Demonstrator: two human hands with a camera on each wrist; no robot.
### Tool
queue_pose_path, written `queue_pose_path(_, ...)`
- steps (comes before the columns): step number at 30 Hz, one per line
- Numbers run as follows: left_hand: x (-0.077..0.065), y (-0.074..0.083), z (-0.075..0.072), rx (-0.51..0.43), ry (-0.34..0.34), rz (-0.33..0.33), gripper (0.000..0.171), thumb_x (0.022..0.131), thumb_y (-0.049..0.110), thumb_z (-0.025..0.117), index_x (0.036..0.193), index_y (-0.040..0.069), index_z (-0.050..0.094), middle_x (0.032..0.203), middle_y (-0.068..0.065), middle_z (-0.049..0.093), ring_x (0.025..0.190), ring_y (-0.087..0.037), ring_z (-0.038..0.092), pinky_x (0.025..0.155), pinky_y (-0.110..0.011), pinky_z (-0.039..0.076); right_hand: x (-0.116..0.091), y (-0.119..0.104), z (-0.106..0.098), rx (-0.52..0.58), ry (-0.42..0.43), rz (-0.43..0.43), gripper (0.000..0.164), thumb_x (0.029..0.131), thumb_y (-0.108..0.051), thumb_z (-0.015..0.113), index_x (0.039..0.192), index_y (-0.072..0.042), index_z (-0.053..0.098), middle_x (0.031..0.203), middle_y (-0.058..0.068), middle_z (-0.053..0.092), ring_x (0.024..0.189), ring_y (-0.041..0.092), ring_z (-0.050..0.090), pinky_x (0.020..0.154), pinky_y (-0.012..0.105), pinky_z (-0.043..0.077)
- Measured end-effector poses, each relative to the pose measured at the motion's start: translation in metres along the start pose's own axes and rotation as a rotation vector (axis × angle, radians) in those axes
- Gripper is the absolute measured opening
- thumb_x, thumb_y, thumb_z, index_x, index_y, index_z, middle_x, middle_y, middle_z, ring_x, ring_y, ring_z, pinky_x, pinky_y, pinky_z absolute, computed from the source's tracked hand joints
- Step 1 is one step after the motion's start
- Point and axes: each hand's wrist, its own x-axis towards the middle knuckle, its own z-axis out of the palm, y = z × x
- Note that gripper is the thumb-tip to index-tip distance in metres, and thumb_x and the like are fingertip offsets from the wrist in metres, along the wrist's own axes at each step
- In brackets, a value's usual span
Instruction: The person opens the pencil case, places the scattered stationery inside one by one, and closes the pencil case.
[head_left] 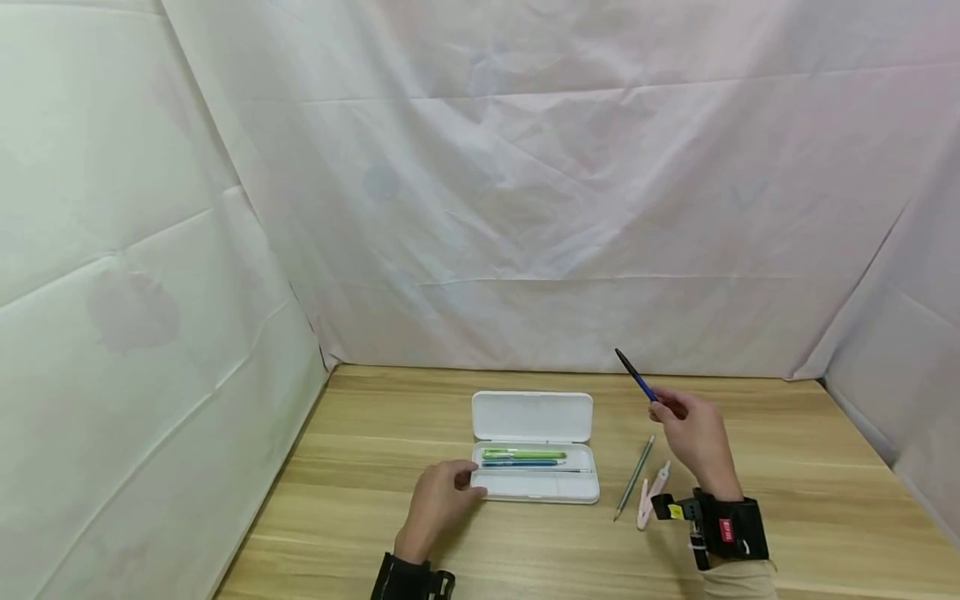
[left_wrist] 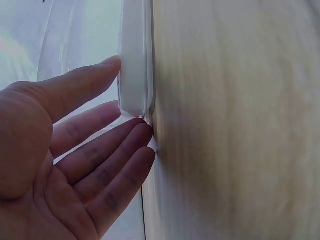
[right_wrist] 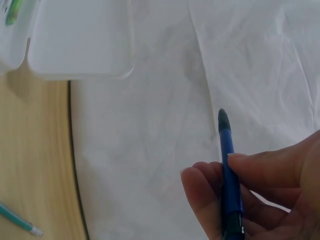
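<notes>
A white pencil case (head_left: 536,487) lies with its lid (head_left: 532,417) swung back on the wooden table. Inside it are a green pen (head_left: 525,455) and a blue one (head_left: 517,463). My left hand (head_left: 438,504) is at the left end of the case; in the left wrist view the thumb touches its rim, with nearly straight fingers against its end. To the right of the case, my right hand (head_left: 697,433) holds a blue pen (right_wrist: 229,175) with a dark end in the air, pinched between thumb and fingers, that dark end pointing up and left.
A green pencil (head_left: 634,479) lies on the table right of the case. Beside it is a pink two-legged tool (head_left: 654,496), partly under the right wrist's camera strap. White cloth (head_left: 510,208) hangs along the table's back and sides.
</notes>
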Motion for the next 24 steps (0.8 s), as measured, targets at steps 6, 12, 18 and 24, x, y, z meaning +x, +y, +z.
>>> queue_pose_path(6,-0.001,0.001,0.000,-0.005,-0.008,-0.006,0.033,0.078,0.016,0.083,0.108,0.006,0.074,0.094,-0.003,0.072,0.084,-0.015,0.063,0.075,-0.038,0.052,-0.002,-0.009,0.004,0.008,-0.010,-0.050,0.028,0.098,-0.005,0.060,0.123,0.004,0.064,0.099,0.019,0.072,0.089,0.028,0.070,0.068,0.019,0.051)
queue_pose_path(12,-0.001,0.000,-0.001,0.021,0.008,0.006,0.035,0.078,0.019,0.083,0.108,0.005,0.074,0.094,-0.004,0.073,0.086,-0.016,0.065,0.076,-0.039,0.053,-0.004,-0.018,0.008,0.020,-0.029,-0.100,0.027,0.096,-0.002,0.062,0.122,0.003,0.065,0.102,0.019,0.071,0.091,0.029,0.070,0.073,0.023,0.054)
queue_pose_path(18,-0.001,0.000,-0.001,0.023,0.008,0.005,0.034,0.078,0.019,0.084,0.108,0.005,0.075,0.093,-0.003,0.073,0.085,-0.016,0.066,0.076,-0.038,0.053,-0.006,-0.021,0.012,0.026,-0.051,-0.160,0.026,0.093,0.000,0.065,0.119,0.000,0.068,0.101,0.015,0.071,0.091,0.025,0.067,0.075,0.017,0.051)
queue_pose_path(24,-0.001,0.001,-0.002,0.012,0.001,0.014,0.034,0.078,0.018,0.083,0.109,0.005,0.074,0.094,-0.005,0.073,0.085,-0.017,0.066,0.076,-0.039,0.053,-0.008,-0.026,0.017,0.040,-0.076,-0.188,0.026,0.093,0.002,0.064,0.119,-0.001,0.068,0.102,0.013,0.070,0.092,0.024,0.067,0.074,0.021,0.053)
